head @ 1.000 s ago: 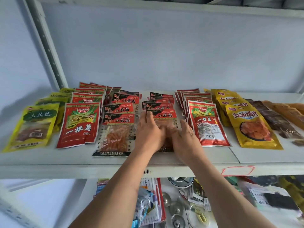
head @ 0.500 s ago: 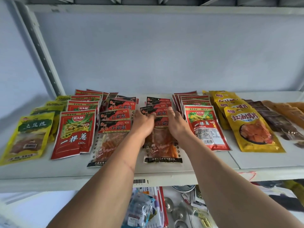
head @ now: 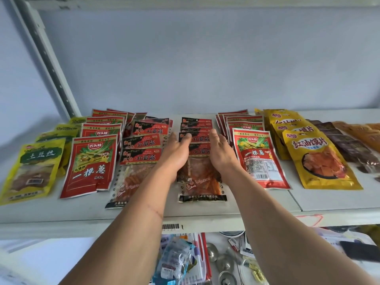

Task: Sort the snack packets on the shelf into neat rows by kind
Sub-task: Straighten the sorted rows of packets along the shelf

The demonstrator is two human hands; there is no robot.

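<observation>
Left hand (head: 176, 152) and right hand (head: 221, 151): fingers straight and relaxed, flanking the clear-windowed red-and-black packet row (head: 198, 161), palms at its two edges, grasping nothing. Surface: white shelf (head: 236, 206), pale wall behind. Left: second red-and-black row (head: 141, 149), red packet row (head: 92, 161), green-yellow packets (head: 30, 169). Right: red packets (head: 259, 157), yellow packets (head: 316, 157), dark brown packets (head: 347, 145). Front shelf edge bare; barcode sticker (head: 170, 226).

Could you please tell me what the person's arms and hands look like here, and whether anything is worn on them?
Both forearms are bare for all that shows: no sleeves, gloves, watch or bracelet. No rings show on the left hand or the right hand. The left forearm carries a thin slanting line, like a scratch or scar, about halfway along.
</observation>
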